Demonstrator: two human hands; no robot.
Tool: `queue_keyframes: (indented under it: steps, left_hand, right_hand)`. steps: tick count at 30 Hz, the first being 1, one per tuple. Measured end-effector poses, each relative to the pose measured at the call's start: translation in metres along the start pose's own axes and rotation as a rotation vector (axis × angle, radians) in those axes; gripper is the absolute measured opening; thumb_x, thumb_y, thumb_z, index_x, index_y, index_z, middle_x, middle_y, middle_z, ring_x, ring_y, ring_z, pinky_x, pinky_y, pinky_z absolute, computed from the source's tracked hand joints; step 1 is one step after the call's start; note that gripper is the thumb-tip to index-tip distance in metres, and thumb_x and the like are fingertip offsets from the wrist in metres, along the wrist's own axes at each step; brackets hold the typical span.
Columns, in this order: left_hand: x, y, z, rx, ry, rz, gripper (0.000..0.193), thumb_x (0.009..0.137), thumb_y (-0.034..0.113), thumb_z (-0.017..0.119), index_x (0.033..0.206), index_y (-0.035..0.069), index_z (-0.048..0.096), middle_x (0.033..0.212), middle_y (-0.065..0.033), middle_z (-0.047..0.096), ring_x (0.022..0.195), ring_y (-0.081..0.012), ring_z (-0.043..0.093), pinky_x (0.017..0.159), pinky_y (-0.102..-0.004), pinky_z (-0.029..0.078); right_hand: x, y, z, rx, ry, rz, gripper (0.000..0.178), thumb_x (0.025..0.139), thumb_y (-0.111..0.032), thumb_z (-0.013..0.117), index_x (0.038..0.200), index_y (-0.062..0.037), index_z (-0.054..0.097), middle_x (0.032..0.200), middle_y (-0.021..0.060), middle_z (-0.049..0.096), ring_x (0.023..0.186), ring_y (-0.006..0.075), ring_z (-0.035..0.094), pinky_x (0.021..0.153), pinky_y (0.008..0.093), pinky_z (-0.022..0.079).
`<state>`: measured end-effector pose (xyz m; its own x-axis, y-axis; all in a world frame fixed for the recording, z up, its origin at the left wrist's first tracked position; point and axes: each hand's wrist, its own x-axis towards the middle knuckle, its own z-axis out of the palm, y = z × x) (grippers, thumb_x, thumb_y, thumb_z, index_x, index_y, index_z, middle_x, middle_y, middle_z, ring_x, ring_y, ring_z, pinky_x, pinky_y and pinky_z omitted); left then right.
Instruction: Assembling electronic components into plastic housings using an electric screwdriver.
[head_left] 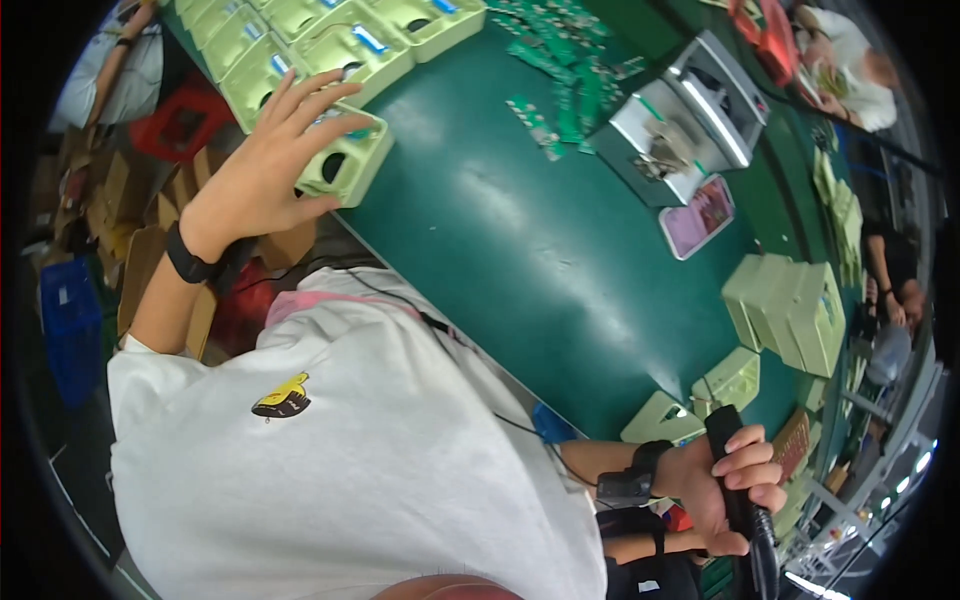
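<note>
At the upper left, my left hand [275, 165] is spread over a light green plastic housing [362, 170] near the table edge. Its thumb rests by the near side and its fingers reach across the top, seemingly touching it. Inside the housing is a round black part. Beyond it, several similar housings [335, 55] with blue parts and wires stand in rows. My right hand [715, 490], at the lower right, is wrapped round a black, cylindrical tool [738, 465] that looks like an electric screwdriver. Its lower end runs out of view.
Green circuit boards [570, 80] lie heaped on the green table [480, 240]. A grey machine [650, 140] with a lifted cover stands beside a pink tray [697, 218]. Light green housings [785, 310] are stacked at the right. Cardboard and a blue crate [72, 320] are at the left; other people sit nearby.
</note>
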<state>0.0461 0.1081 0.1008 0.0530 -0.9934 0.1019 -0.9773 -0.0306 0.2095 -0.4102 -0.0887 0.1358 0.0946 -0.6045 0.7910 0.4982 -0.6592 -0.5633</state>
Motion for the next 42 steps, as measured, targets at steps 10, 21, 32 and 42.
queue_keyframes:
  steps: [10,21,32,42]
  left_hand:
    - [0.014,0.036,0.083,-0.084,0.015,0.123,0.024,0.077,0.018,0.085,0.096,0.007,0.075,0.135,-0.0081,0.062,0.138,-0.0286,0.050,0.122,-0.0560,0.032]
    - [0.082,0.056,0.070,0.153,0.025,0.381,0.016,0.085,0.013,0.068,0.097,0.005,0.074,0.118,-0.0078,0.064,0.119,-0.0252,0.055,0.110,-0.0451,0.040]
    - [0.244,0.072,-0.020,0.025,0.390,0.405,0.065,0.093,0.024,0.078,0.140,-0.009,0.047,0.127,-0.0231,0.060,0.122,-0.0375,0.055,0.104,-0.0465,0.039]
    - [0.006,-0.039,-0.026,0.174,-0.455,-0.302,0.127,0.055,0.014,0.094,0.166,0.011,0.033,0.171,-0.0137,0.035,0.160,-0.0357,0.028,0.132,-0.0620,0.011]
  right_hand:
    - [0.009,0.048,0.058,0.051,-0.160,0.067,0.068,0.094,-0.072,0.066,0.101,-0.0069,0.051,0.072,0.0057,0.051,0.057,0.0191,0.052,0.061,0.0372,0.044]
    - [0.015,0.054,0.063,0.013,-0.097,0.018,0.067,0.095,-0.069,0.069,0.099,-0.0052,0.051,0.071,0.0087,0.057,0.051,0.0205,0.054,0.054,0.0390,0.048]
    - [0.015,0.074,0.065,-0.123,-0.043,0.075,0.065,0.098,-0.070,0.062,0.098,-0.0058,0.052,0.069,0.0055,0.053,0.052,0.0182,0.050,0.057,0.0379,0.045]
    - [0.012,0.104,0.039,-0.013,0.029,0.212,0.059,0.099,-0.065,0.062,0.098,-0.0070,0.054,0.070,0.0062,0.054,0.053,0.0188,0.050,0.059,0.0377,0.044]
